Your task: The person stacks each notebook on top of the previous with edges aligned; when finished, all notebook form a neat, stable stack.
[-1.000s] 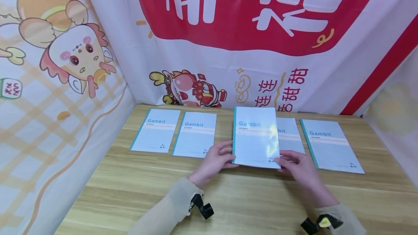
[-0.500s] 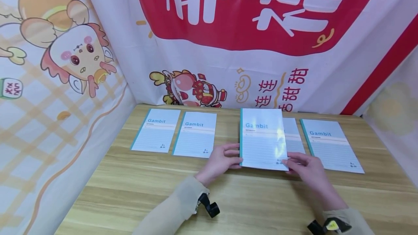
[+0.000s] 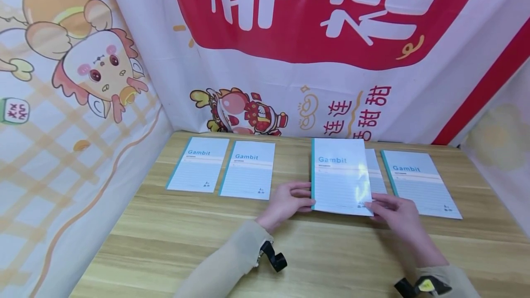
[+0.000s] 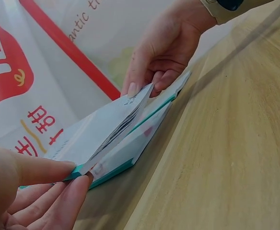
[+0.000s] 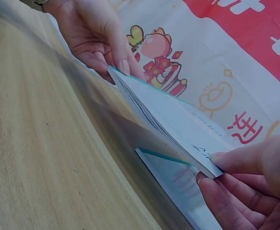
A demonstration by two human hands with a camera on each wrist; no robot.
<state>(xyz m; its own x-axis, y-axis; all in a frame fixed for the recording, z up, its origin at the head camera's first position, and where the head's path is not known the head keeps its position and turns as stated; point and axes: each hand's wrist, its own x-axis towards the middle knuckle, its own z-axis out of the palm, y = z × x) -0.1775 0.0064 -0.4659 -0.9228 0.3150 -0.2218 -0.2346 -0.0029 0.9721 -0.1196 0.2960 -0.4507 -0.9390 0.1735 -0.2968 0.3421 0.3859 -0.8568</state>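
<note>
A light blue Gambit notebook [image 3: 341,178] with a teal spine is held above the table between both hands. My left hand [image 3: 288,202] pinches its spine side near the lower left corner, thumb on top and fingers beneath. At the lower right corner my right hand [image 3: 395,213] pinches it the same way. The wrist views show the held notebook [image 4: 106,124] raised and tilted, its page edges slightly fanned. Beneath and to its right lies another notebook [image 3: 376,174], mostly hidden by the held one.
Two matching notebooks, the far-left notebook [image 3: 198,164] and its neighbour [image 3: 247,169], lie side by side on the wooden table [image 3: 198,238]. A further notebook [image 3: 420,183] lies at the right. Behind the table hangs a printed cloth [image 3: 256,68]; another cloth [image 3: 74,160] covers the left side.
Both hands have carried the held notebook to the right, so it covers more of the notebook lying beneath it. The other notebooks on the table have stayed in place.
</note>
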